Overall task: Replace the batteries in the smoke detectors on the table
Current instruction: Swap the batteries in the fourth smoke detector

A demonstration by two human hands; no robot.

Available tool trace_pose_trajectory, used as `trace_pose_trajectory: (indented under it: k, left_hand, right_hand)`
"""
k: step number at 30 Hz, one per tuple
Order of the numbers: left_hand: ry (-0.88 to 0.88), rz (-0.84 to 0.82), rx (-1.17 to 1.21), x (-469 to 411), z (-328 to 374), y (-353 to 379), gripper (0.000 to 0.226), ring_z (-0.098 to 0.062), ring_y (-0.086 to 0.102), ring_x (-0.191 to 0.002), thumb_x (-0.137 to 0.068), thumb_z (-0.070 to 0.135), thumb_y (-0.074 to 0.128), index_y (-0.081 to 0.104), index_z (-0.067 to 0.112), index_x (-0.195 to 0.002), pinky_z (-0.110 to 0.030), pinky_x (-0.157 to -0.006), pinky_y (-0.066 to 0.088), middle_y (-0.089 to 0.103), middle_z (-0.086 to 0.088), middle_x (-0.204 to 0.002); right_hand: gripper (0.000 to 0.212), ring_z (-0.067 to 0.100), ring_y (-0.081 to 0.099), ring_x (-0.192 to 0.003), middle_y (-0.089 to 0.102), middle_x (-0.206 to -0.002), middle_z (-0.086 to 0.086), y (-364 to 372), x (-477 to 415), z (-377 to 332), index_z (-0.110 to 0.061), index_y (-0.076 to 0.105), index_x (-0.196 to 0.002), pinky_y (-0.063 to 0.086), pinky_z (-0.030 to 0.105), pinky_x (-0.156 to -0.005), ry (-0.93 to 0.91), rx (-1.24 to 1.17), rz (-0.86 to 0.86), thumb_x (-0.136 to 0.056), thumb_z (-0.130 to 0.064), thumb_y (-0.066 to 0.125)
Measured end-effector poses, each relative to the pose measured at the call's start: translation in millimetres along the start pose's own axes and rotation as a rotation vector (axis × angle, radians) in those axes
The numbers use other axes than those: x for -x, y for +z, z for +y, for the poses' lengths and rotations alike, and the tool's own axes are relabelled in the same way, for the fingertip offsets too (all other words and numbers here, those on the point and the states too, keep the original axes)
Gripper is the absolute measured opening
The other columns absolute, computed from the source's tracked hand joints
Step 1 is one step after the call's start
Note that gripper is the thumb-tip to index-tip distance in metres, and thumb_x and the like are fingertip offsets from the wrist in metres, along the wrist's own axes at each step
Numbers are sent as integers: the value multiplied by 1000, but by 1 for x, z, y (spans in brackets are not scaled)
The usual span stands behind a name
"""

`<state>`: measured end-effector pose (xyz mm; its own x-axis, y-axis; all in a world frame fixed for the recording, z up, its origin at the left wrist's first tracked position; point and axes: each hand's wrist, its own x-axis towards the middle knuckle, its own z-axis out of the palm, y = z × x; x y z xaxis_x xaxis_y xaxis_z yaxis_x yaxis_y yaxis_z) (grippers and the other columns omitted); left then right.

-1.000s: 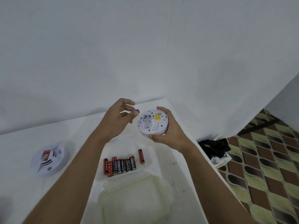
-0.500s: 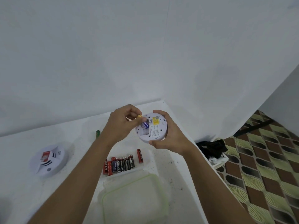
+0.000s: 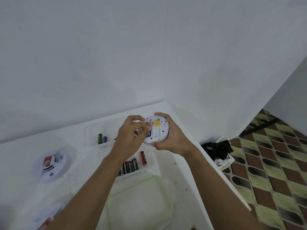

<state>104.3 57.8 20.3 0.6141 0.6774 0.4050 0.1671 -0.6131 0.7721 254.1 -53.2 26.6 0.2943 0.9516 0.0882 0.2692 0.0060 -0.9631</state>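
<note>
Head view: we seat a blue battery [image 3: 149,134] in the smoke detector [image 3: 159,130] held above the table [image 3: 86,165].
Our right hand [image 3: 173,141] cups the detector's rim, back face up, fingers curled round it; our left hand [image 3: 130,136], nearer the open bay, pinches the battery between thumb and forefinger; the battery seems to lie lengthwise, far end to near end, though fingers hide most of it; we judge the push due goes down into the bay; spare batteries [image 3: 131,166] lie in a row under our wrists; a second detector [image 3: 51,163] rests well apart, leftward.
</note>
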Motion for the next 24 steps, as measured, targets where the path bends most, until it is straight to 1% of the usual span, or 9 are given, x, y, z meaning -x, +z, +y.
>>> trace_pose_trajectory:
  k: [5, 7, 9, 11, 13, 15, 18, 22, 24]
  left_hand:
    - [-9, -102, -7, -3, -1, -12, 21, 8, 57, -96, -91, 29, 66, 74, 27, -111, -7, -71, 46, 58, 15, -116]
    - [-83, -115, 43, -7, -1, -17, 23, 7, 59, -95, -90, 32, 66, 72, 32, -113, -11, -72, 50, 61, 20, -115]
    - [-185, -52, 45, -11, -4, -21, 23, 3, 64, -88, -91, 36, 66, 70, 34, -113, -13, -69, 49, 66, 19, -108]
    - [-273, 11, -69, -18, -12, -28, 19, 1, 64, -82, -91, 34, 67, 72, 30, -109, -12, -70, 44, 70, 15, -100]
    - [-334, 24, -232, -26, -24, -36, 13, -3, 63, -80, -89, 22, 70, 75, 21, -100, -6, -68, 39, 72, 8, -96]
    - [-404, -37, -320, -31, -35, -44, 15, -10, 65, -83, -81, 12, 77, 75, 14, -95, -3, -61, 38, 72, -1, -93]
    - [-481, -215, -457, -37, -42, -50, 23, -18, 65, -88, -72, 10, 85, 74, 8, -92, -19, -72, 45, 68, -4, -92]
    - [-538, -402, -645, -45, -42, -46, 15, -22, 64, -98, -82, 2, 73, 73, 6, -97, -23, -79, 47, 67, -4, -100]
    - [-551, -441, -676, -49, -43, -44, 17, -20, 63, -93, -84, -3, 67, 74, 7, -96, -23, -75, 47, 70, -6, -102]
  right_hand:
    - [88, -4, 60, -105, 55, -120, -5, 0, -2, -3, -16, 37, -139, 56, 25, -88, 11, 20, -24, -63, -4, 80]
    - [89, -1, 59, -109, 55, -122, -4, -1, -4, -4, -18, 38, -139, 55, 24, -89, 16, 40, -24, -63, -8, 82]
    - [91, 5, 58, -115, 54, -127, -1, -4, -6, -4, -20, 38, -139, 54, 24, -89, 19, 68, -28, -62, -10, 85]
    - [93, 6, 58, -117, 54, -130, -1, -7, -5, -4, -21, 36, -141, 54, 21, -85, 36, 68, -32, -65, -5, 87]
    - [92, 1, 58, -114, 54, -130, -2, -11, -4, -3, -21, 35, -142, 54, 19, -81, 49, 60, -28, -69, 2, 86]
    - [92, -3, 58, -111, 55, -130, -3, -13, -2, -1, -21, 34, -143, 54, 18, -80, 61, 68, -26, -70, 3, 85]
    - [91, -1, 58, -113, 55, -129, -3, -15, 1, 0, -22, 35, -141, 53, 18, -82, 63, 101, -36, -69, 0, 86]
    - [93, 0, 58, -113, 55, -129, -3, -15, 3, 1, -23, 35, -141, 53, 17, -85, 56, 111, -36, -67, -5, 87]
    - [94, 2, 58, -116, 55, -130, -3, -16, 3, 2, -23, 34, -142, 54, 20, -88, 53, 116, -33, -66, -9, 87]
